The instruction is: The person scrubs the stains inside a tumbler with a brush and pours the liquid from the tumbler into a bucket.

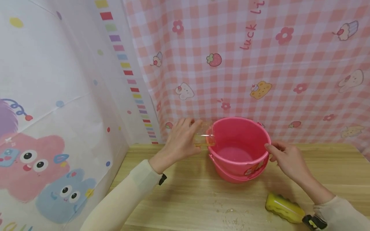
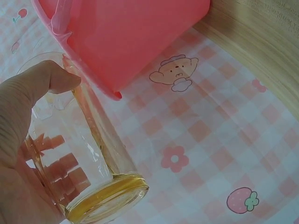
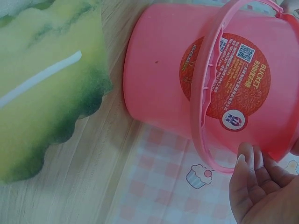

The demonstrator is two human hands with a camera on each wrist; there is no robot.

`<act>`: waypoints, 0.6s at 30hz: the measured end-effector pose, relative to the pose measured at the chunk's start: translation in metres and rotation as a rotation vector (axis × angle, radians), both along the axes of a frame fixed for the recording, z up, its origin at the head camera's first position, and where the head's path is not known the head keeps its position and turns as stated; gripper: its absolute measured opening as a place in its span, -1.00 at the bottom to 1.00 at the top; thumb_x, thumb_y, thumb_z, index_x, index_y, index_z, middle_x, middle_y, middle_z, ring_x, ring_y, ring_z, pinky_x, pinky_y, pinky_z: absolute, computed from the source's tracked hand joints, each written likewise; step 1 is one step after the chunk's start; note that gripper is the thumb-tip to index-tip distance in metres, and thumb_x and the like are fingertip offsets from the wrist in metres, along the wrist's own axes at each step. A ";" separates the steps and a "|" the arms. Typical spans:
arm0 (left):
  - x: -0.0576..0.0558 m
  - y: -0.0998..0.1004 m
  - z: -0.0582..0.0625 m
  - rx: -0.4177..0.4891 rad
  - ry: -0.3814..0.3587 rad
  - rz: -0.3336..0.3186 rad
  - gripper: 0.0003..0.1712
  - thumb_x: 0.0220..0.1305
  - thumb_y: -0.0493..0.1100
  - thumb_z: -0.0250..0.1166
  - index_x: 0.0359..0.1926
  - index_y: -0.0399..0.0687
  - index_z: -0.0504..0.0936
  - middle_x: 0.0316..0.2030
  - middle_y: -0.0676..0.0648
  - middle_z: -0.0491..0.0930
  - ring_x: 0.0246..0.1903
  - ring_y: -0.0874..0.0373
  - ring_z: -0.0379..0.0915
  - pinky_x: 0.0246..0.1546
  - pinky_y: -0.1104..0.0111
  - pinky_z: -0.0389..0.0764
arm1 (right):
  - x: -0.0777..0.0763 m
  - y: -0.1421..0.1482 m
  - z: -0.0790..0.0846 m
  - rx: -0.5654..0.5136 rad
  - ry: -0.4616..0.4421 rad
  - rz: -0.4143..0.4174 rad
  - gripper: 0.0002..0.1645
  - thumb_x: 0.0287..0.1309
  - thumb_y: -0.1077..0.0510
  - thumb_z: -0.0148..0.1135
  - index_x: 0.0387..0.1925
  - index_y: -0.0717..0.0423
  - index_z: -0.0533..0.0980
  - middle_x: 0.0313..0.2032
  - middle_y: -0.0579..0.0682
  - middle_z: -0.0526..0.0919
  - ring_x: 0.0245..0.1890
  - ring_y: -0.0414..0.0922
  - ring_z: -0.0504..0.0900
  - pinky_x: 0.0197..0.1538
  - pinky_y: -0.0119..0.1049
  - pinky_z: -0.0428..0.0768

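Observation:
My left hand [image 1: 180,138] grips a clear drinking glass [image 1: 203,136] with an amber-tinted base [image 2: 110,198]. The glass lies on its side, its mouth at the left rim of a pink plastic bucket [image 1: 238,170]. In the left wrist view, the thumb [image 2: 39,79] presses along the glass near its mouth. My right hand [image 1: 290,160] pinches the bucket's right rim between thumb and fingers. The bucket stands upright, its pink handle [image 3: 203,88] hanging down over a red round label [image 3: 247,84]. Some liquid seems to lie at the bucket's bottom.
A yellow sponge [image 1: 284,208] with wavy green-edged sides lies on the wooden table [image 1: 173,199], near my right wrist. Water drops [image 1: 231,213] wet the table in front of the bucket. Behind hangs a pink checked cloth [image 1: 240,73]; a white printed sheet [image 1: 72,128] hangs at left.

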State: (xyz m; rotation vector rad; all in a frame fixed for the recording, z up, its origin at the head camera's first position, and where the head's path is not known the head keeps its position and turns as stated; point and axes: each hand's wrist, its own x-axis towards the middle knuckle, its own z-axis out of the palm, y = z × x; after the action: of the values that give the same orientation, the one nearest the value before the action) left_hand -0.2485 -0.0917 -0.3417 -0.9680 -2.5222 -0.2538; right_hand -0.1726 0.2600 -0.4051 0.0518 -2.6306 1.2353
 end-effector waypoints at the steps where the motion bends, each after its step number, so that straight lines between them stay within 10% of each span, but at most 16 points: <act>1: 0.000 0.000 0.000 -0.001 0.003 -0.001 0.01 -0.16 0.05 0.74 0.35 -0.04 0.53 0.07 -0.13 0.56 0.02 -0.02 0.41 0.10 0.13 0.48 | 0.000 0.000 0.000 -0.002 0.000 0.000 -0.45 0.57 -0.07 0.11 0.09 0.38 0.63 -0.35 0.14 0.71 -0.43 -0.09 0.62 -0.54 -0.28 0.58; 18: -0.002 0.002 0.002 -0.052 0.047 -0.007 -0.01 -0.15 0.08 0.72 0.33 -0.03 0.53 0.01 -0.11 0.55 -0.04 -0.02 0.40 -0.06 0.20 0.47 | 0.000 0.000 0.000 -0.009 0.000 0.005 -0.45 0.57 -0.07 0.10 0.09 0.37 0.62 -0.34 0.15 0.70 -0.42 -0.10 0.63 -0.53 -0.27 0.60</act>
State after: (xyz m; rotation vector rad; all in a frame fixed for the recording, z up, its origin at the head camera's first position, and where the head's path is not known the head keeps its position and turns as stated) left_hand -0.2501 -0.0893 -0.3394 -0.9910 -2.4948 -0.1657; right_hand -0.1728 0.2600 -0.4056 0.0564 -2.6264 1.2488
